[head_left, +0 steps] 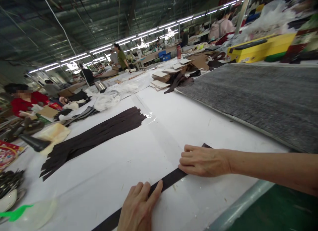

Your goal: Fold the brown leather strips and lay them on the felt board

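Observation:
A long dark brown strip [172, 182] lies slantwise across the white tabletop. Its middle is under my left hand [139, 206], whose thumb and bent fingers straddle the strip and press on it. Further up, my right hand [202, 160] has its fingers curled over the strip close to the far end, which sticks out behind the knuckles. The fingertips of the right hand are partly hidden. To the left of both hands, a stack of similar dark strips [96, 135] is laid out with uneven ends.
A grey fabric-covered board [258, 95] is at the right. Card pieces [160, 80] and dark scraps lie beyond it, near a yellow box [260, 49]. Clear plastic [108, 99], a black-handled tool [34, 142] and a green-and-clear item [34, 212] are left. People work in the background.

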